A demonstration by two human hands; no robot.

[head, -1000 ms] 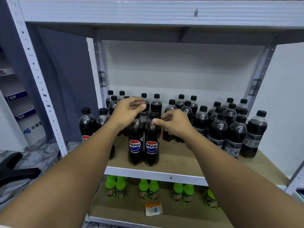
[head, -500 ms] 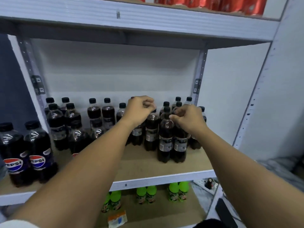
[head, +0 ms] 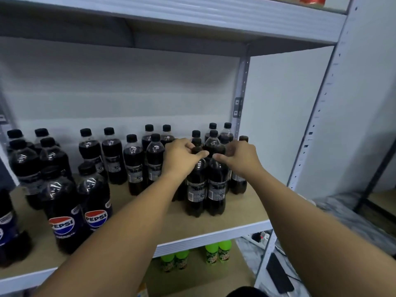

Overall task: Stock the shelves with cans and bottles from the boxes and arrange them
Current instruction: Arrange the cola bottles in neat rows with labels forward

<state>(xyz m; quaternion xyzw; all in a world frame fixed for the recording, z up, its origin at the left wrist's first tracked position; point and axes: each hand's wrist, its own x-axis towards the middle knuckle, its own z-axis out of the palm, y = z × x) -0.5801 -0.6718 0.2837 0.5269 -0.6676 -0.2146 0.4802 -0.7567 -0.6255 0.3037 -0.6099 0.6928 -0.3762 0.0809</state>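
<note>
Pinching cap tops: left hand point(head: 182, 155) on left front bottle point(head: 196, 185), right hand point(head: 240, 157) on its neighbour point(head: 216, 185); careless twist likely topples packed bottles behind.

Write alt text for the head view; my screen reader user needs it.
Both hands, left hand and right hand, grip the caps of two dark cola bottles standing near the front of a wooden shelf, among many more bottles; green bottles stand below.
</note>
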